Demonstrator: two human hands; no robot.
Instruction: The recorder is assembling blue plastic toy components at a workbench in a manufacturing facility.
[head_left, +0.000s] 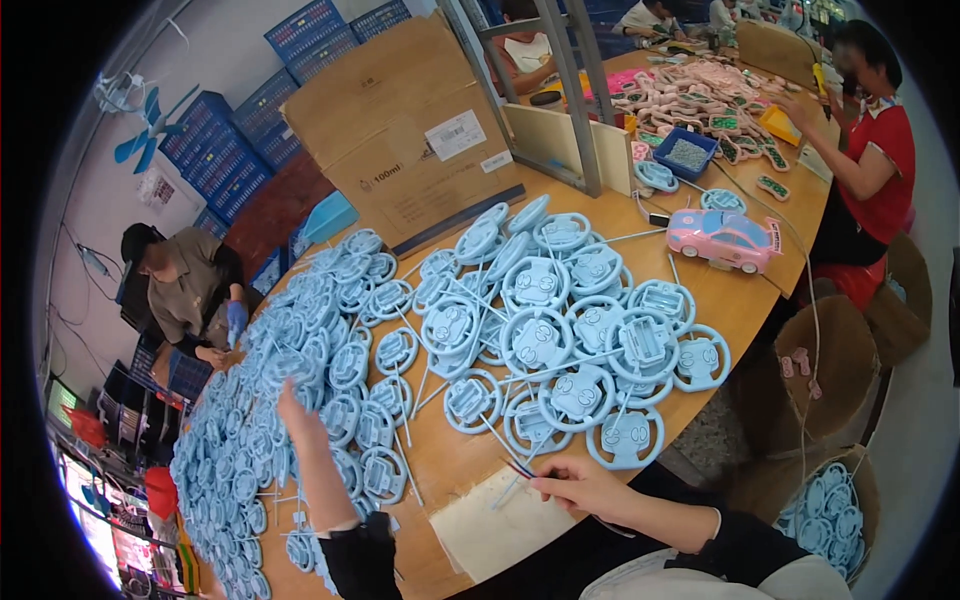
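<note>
My left hand [293, 408] reaches over the big heap of light blue plastic toy steering wheels [300, 330] on the left side of the table. Its fingers are smeared against the blue parts, so their grip cannot be made out. Closer to me, my right hand [585, 486] is closed, thumb and fingers pinching a thin dark piece [516, 467] too small to name. Below that hand lies a pale yellowish board [490, 530] at the table's front edge. A second pile of blue steering wheels [580, 393], many with thin blue rods, sits just beyond the right hand.
A large cardboard box [400, 130] stands behind the piles. A pink toy car [723, 240] and a blue bin [686, 152] are at the right. Co-workers sit at far left and right. Cardboard cartons [825, 350] stand on the floor at right, one holding blue wheels.
</note>
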